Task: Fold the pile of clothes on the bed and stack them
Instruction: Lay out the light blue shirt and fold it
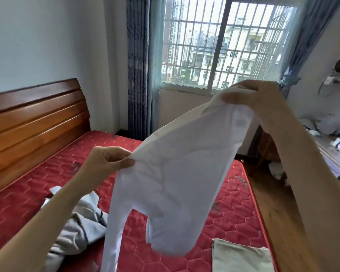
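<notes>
We are holding the white garment [177, 173] up over the red bed [234, 222], left hand [106, 163] and right hand [257, 95] each pinching its top edge, one folded beige piece [241, 258] already lying near right, the grey pile [81, 226] still waiting near left.

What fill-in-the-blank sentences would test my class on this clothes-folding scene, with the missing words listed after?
1. Both hands hold up a thin ____ garment.
2. The left hand pinches one edge; the right hand grips the other, ____ up.
3. The mattress is ____.
4. A crumpled ____ garment lies on the bed below the left arm.

Missing words: white; higher; red; grey
</notes>
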`<state>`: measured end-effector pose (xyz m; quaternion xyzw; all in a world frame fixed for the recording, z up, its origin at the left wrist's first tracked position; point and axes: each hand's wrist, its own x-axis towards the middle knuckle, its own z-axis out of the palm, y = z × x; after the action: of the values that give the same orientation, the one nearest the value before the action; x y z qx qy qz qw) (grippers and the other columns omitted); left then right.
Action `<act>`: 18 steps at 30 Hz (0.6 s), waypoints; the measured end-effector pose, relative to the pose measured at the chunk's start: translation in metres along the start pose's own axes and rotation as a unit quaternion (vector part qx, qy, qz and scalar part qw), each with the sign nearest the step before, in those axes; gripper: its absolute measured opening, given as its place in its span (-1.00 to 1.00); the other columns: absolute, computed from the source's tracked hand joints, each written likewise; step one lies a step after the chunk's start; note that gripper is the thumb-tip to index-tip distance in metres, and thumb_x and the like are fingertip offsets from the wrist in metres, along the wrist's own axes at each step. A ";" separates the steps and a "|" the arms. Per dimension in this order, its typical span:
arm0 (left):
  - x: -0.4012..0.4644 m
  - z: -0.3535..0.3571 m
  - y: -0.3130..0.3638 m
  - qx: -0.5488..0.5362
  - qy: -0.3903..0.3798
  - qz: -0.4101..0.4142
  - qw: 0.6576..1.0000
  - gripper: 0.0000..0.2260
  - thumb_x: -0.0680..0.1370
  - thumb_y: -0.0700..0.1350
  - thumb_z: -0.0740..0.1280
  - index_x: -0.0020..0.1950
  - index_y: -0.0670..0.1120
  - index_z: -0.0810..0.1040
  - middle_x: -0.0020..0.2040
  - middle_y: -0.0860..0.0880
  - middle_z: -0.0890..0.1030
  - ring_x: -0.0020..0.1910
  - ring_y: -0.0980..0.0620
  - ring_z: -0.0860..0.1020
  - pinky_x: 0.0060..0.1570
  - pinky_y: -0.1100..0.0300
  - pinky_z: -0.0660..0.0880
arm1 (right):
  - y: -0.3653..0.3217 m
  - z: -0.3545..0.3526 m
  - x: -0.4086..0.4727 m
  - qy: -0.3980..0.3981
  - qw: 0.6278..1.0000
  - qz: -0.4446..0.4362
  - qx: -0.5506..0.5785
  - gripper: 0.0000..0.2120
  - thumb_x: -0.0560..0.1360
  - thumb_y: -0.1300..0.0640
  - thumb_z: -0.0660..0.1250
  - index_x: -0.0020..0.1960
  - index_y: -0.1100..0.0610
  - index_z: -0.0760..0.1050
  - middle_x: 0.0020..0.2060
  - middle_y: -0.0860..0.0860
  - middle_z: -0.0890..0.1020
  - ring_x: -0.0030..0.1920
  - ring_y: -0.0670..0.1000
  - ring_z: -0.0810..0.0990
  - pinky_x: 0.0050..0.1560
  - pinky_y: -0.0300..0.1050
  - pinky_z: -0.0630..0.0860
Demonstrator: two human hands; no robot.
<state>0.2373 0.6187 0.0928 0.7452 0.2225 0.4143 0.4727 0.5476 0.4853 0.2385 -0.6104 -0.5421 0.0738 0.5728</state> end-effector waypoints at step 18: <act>-0.012 0.083 -0.499 0.073 -0.064 -0.427 0.899 -0.76 0.46 -0.32 0.43 -0.22 0.04 0.70 -0.23 0.06 0.71 -0.21 0.16 0.59 -0.13 0.30 0.46 | 0.570 0.267 -0.018 -0.276 0.876 0.373 -0.131 -0.91 0.31 0.06 0.58 -0.23 0.00 0.68 -0.28 -0.03 0.70 -0.21 -0.09 0.60 -0.03 -0.04 0.55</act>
<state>0.3290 0.7934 -0.3729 0.6357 0.5182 0.1068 0.5621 0.6795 0.7755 -0.3041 -0.7915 -0.4151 0.3756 0.2450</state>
